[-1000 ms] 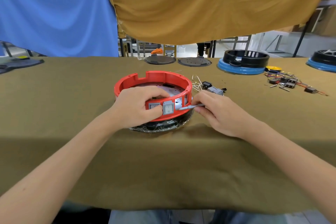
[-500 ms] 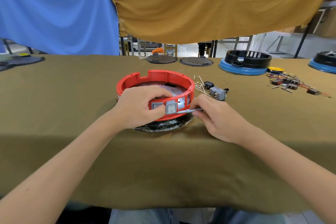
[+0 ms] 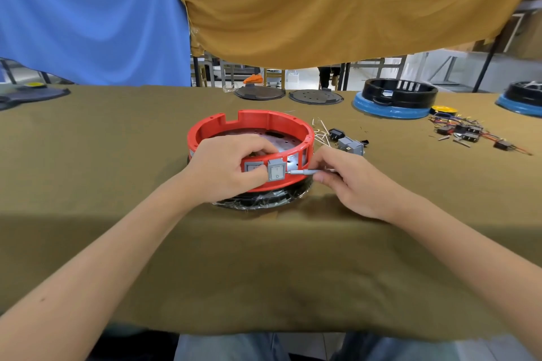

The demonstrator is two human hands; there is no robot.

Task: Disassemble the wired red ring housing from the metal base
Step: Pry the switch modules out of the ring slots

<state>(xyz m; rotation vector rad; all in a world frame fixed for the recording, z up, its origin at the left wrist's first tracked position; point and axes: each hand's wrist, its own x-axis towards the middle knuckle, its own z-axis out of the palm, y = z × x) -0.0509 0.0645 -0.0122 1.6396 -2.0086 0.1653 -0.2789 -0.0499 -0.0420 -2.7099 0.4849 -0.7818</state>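
The red ring housing sits on its dark, film-wrapped metal base near the front middle of the cloth-covered worktop. The left hand clasps the near wall of the ring, fingers curled over the rim and thumb pressed beside a grey rocker switch that stands proud of the wall. The right hand pinches a slim metal screwdriver between thumb and fingertips, its tip touching the right edge of that switch. Loose switches and pins lie just right of the ring. Farther right rest a tangle of wired parts and a black ring on a blue base.
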